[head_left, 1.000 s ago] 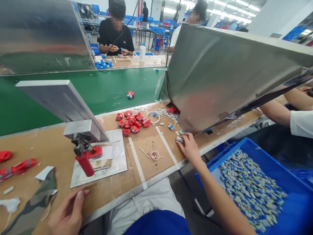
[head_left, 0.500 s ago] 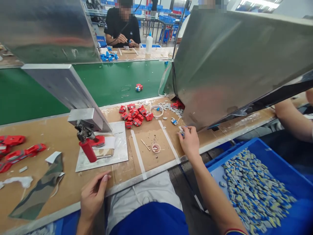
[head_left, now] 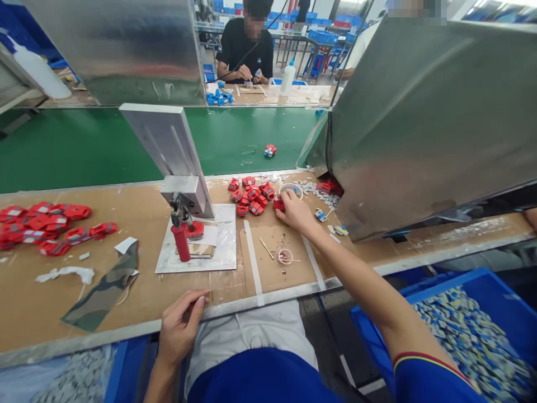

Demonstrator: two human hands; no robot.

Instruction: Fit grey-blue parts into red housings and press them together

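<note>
My right hand (head_left: 297, 214) reaches over the bench with its fingers closed on a red toy car body (head_left: 279, 204), at the right side of a pile of similar red car bodies (head_left: 254, 194). A white ring (head_left: 299, 188) lies just behind those fingers, partly covered by them. My left hand (head_left: 181, 322) rests at the bench's front edge, fingers loosely bent and thumb a little apart, with nothing visible in it. Between the hands, a small cup (head_left: 285, 257) with a thin stick across it stands on taped cardboard (head_left: 268, 274), beside a wooden stick (head_left: 266, 248).
A press with a red handle (head_left: 182, 244) stands left of the cardboard, a red piece under it. More red pieces (head_left: 50, 224) and camouflage cloth (head_left: 104, 291) lie left. Metal panels overhang both sides. A blue bin (head_left: 377, 336) of small parts is right; a person sits across the green belt (head_left: 235, 131).
My right hand has moved left from the small blue and grey pieces to the red pile and taken hold of a red car body. The view has turned left; my left hand stays at the edge.
</note>
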